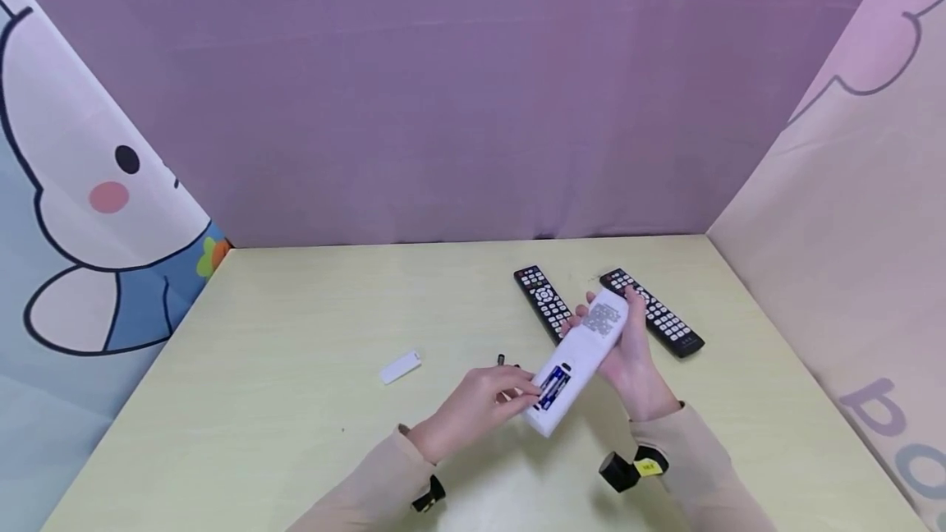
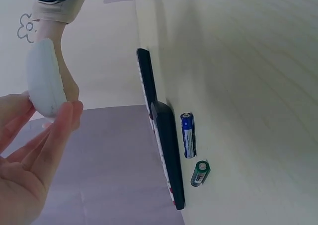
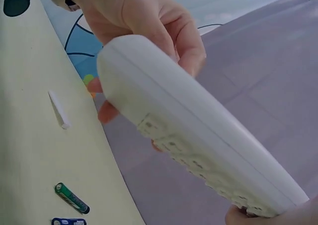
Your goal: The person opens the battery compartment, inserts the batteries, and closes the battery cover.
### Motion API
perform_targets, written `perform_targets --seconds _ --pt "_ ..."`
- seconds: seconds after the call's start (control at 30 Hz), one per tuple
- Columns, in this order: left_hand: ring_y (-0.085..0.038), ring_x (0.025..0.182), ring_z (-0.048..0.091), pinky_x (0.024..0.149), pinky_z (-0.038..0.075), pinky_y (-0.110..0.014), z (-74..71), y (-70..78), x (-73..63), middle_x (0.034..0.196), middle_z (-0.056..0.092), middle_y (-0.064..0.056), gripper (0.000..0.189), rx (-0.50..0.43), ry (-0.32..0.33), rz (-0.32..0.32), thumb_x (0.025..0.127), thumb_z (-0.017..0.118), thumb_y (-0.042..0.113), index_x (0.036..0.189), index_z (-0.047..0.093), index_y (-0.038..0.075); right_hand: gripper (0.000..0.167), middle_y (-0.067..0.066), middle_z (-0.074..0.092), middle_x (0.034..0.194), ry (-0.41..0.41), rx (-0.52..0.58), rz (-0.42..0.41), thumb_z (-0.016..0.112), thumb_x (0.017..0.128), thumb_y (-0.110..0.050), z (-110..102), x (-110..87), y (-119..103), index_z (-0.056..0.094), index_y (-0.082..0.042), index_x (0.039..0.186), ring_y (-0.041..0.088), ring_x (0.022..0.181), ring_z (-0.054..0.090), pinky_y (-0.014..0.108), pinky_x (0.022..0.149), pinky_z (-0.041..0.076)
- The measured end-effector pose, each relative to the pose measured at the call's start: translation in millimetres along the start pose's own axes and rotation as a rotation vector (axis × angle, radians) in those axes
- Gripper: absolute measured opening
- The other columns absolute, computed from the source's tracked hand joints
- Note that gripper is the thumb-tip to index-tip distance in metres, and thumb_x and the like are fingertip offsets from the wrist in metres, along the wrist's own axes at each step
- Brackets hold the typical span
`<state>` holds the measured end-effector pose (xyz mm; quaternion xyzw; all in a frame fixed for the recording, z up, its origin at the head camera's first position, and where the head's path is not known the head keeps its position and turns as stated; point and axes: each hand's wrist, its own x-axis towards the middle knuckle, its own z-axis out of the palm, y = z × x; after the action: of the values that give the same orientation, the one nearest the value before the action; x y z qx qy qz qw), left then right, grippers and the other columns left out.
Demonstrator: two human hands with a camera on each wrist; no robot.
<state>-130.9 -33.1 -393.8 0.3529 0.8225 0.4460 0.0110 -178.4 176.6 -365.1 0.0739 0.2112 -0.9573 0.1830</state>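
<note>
A white remote control (image 1: 584,345) is held up tilted over the table, its back facing the head camera. Blue batteries (image 1: 554,387) lie in its uncovered battery compartment. My right hand (image 1: 637,372) grips the upper part of the remote, fingers along one edge and thumb along the other. At the lower end my left hand (image 1: 476,402) has its fingers around the remote, with fingertips at the compartment's edge. The white battery cover (image 1: 400,367) lies on the table to the left. A blue battery (image 2: 188,135) and a green battery (image 2: 200,173) also rest on the tabletop.
Two black remote controls lie behind the hands, one on the left (image 1: 542,300) and one on the right (image 1: 658,314), buttons up. The pale table (image 1: 296,310) ends at a purple backdrop (image 1: 473,105), with printed panels on both sides.
</note>
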Motion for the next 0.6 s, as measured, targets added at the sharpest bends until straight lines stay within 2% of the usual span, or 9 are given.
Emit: perform_targets --seconds 0.1,0.33,0.5,0.6 --pt "-0.007 0.076 0.059 0.063 0.046 -0.009 -2.6 0.9 0.5 0.099 0.063 -0.009 0.014 0.002 -0.009 -0.020 0.080 0.062 0.007 0.093 0.065 0.002 0.050 0.005 0.043 0.078 0.023 0.005 0.004 0.037 0.086 -0.057 -1 -0.1 1 0.038 -0.010 0.100 0.018 0.067 0.046 0.034 0.073 0.042" --pt "-0.002 0.072 0.057 0.064 0.047 -0.013 -14.4 -3.3 -2.0 0.094 0.065 -0.004 0.015 -0.006 -0.050 -0.087 0.082 0.061 0.010 0.096 0.066 0.006 0.050 0.005 0.045 0.080 0.010 0.002 0.037 0.038 0.085 -0.059 -3 -0.2 5 0.037 -0.012 0.102 0.018 0.071 0.047 0.033 0.076 0.042" --pt "-0.003 0.072 0.056 0.064 0.047 -0.015 -29.7 -12.5 -4.9 0.091 0.066 0.000 0.014 0.070 -0.071 -0.105 0.083 0.060 0.013 0.094 0.067 0.008 0.051 0.005 0.045 0.079 0.034 -0.035 0.034 0.037 0.085 -0.060 -6 0.0 7 0.037 -0.012 0.102 0.017 0.071 0.046 0.033 0.075 0.043" --pt "-0.004 0.073 0.056 0.065 0.047 -0.016 -39.9 -21.8 -8.7 0.091 0.065 0.001 0.014 0.132 -0.102 -0.143 0.084 0.060 0.015 0.095 0.066 0.009 0.050 0.005 0.046 0.079 0.028 -0.034 0.031 0.038 0.084 -0.059 -7 0.2 8 0.036 -0.013 0.103 0.017 0.071 0.046 0.032 0.075 0.043"
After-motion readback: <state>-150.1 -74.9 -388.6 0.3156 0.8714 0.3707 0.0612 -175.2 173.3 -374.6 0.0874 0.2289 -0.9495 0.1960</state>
